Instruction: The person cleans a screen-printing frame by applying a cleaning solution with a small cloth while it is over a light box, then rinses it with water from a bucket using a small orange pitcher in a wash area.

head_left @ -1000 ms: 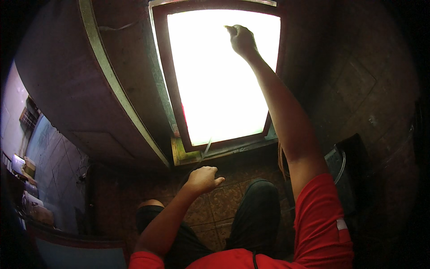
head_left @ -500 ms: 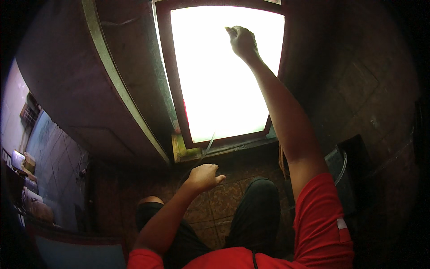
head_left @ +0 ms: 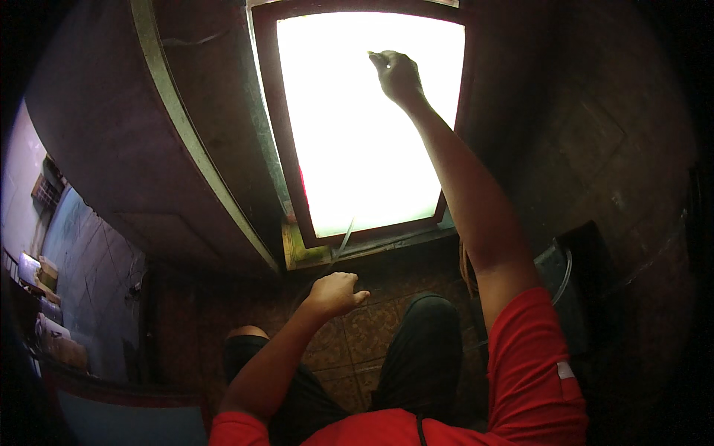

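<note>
A bright, glowing white panel in a dark frame [head_left: 297, 195] stands ahead of me. In front of its upper right part is my right hand [head_left: 399, 76], a dark shape against the glare. Its fingers are curled together, the tips pointing left; what they hold, if anything, is lost in the backlight. Lower down, below the frame's bottom edge, my left hand [head_left: 334, 294] has its fingers curled and its thumb out to the right; I cannot make out anything in it. A thin pale tube or cord [head_left: 346, 236] runs from the panel's lower edge toward this hand.
A curved, pale-edged board [head_left: 178, 123] rises on the left. A wet-looking ledge [head_left: 301, 256] lies under the frame. Patterned tiles [head_left: 331, 346] cover the floor between my knees. On the right stands a dark container [head_left: 554, 282] with a pale tube [head_left: 570, 279].
My right hand has shifted slightly down and left across the panel, its fingers still curled. The left hand keeps nearly the same place. The whole view has moved a little.
</note>
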Motion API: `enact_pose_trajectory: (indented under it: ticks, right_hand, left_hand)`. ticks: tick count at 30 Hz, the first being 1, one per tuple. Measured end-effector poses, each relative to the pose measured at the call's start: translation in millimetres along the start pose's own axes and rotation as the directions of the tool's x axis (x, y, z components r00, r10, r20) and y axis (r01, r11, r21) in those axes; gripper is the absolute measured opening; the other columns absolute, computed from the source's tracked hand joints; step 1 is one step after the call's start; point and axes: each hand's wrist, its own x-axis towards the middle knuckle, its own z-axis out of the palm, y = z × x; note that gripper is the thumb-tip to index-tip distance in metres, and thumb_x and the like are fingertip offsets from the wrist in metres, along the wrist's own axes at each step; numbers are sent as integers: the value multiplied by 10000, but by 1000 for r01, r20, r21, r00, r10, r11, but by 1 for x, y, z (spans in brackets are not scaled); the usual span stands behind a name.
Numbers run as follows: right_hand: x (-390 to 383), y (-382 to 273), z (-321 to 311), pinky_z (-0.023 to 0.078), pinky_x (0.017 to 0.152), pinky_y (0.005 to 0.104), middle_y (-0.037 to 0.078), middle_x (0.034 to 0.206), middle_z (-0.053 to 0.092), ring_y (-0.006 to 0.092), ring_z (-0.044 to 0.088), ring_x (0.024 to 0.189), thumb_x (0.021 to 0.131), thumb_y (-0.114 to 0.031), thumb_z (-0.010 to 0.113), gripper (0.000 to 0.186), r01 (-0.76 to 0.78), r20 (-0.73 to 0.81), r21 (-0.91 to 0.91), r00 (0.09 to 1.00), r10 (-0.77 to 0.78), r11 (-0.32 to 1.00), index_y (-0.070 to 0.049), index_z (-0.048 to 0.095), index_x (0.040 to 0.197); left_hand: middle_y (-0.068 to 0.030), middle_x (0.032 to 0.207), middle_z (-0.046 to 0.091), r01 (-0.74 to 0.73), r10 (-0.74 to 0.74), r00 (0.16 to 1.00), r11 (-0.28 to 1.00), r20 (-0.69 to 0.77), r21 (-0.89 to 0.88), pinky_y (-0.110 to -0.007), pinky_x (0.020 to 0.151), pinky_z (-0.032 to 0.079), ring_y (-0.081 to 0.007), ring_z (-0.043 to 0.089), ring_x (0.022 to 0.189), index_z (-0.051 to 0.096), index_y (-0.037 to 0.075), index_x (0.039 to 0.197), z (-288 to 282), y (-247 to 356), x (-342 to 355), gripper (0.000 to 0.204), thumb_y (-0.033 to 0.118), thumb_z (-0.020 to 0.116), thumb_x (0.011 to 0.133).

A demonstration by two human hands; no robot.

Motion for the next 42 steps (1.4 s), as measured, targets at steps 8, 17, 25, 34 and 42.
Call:
enact_pose_trajectory:
  ticks: [8,17,25,34,42]
  right_hand:
    - [-9,-1,21,476,734,369,165,803,653,284,628,772,926,-251,491,306,42,-202,146,979,-12,988,7,639,997]
    - [-12,4,26,436,585,330,93,676,596,153,534,599,932,-244,501,298,-141,-97,316,979,180,938,25,630,919]
    - [-17,-6,22,474,799,386,217,966,646,305,618,937,928,-268,506,349,-124,-127,313,977,170,942,37,621,1053]
    - [-10,-7,20,476,773,382,201,911,654,302,629,873,925,-273,511,348,-134,-188,332,960,205,934,42,629,1015]
    - [-7,-5,23,474,726,374,182,892,661,272,631,792,922,-268,517,337,-115,-181,295,968,174,949,37,635,1004]
  left_hand:
    - [-185,1195,571,-4,4,1000,1000,-4,13,-405,932,432,-309,542,1117,523,-9,1220,6,-2,6,579,435,581,853]
    - [-184,1198,571,21,-22,1000,1000,4,11,-397,951,421,-306,540,1121,524,-5,1222,5,2,6,570,432,572,859]
    - [-184,1155,592,1,0,1000,1000,-19,23,-406,920,436,-312,557,1089,545,1,1194,6,-1,8,545,430,570,859]
    - [-183,1174,582,3,-2,1000,1000,-13,27,-405,935,431,-313,548,1101,533,-2,1209,6,2,9,556,427,570,858]
    - [-184,1189,572,3,-3,1000,999,-13,33,-404,938,429,-310,540,1115,531,-1,1209,5,1,9,563,440,565,860]
